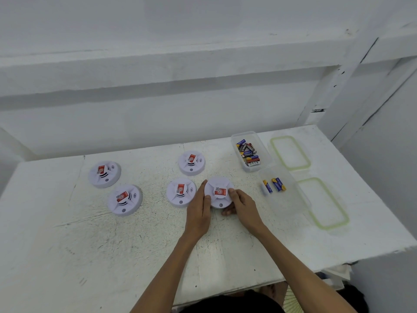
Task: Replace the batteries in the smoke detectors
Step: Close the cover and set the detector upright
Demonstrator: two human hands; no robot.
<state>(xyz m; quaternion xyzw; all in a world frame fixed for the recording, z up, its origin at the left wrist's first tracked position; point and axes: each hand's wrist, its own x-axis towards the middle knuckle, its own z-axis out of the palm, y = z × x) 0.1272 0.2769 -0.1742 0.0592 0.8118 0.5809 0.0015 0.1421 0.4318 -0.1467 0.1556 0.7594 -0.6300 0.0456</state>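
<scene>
Detector point(219, 191) btwn L grip point(199, 208), pressed flat, & R grip point(243, 207), curled round it.

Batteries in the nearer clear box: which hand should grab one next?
Right. The nearer box lies to the right of the held detector, beside the right hand; the left hand would have to cross over.

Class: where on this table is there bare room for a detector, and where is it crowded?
Free: table in front of the left detector pair, and the strip between that pair and the middle detector. Crowded: right side, battery boxes and lids.
</scene>
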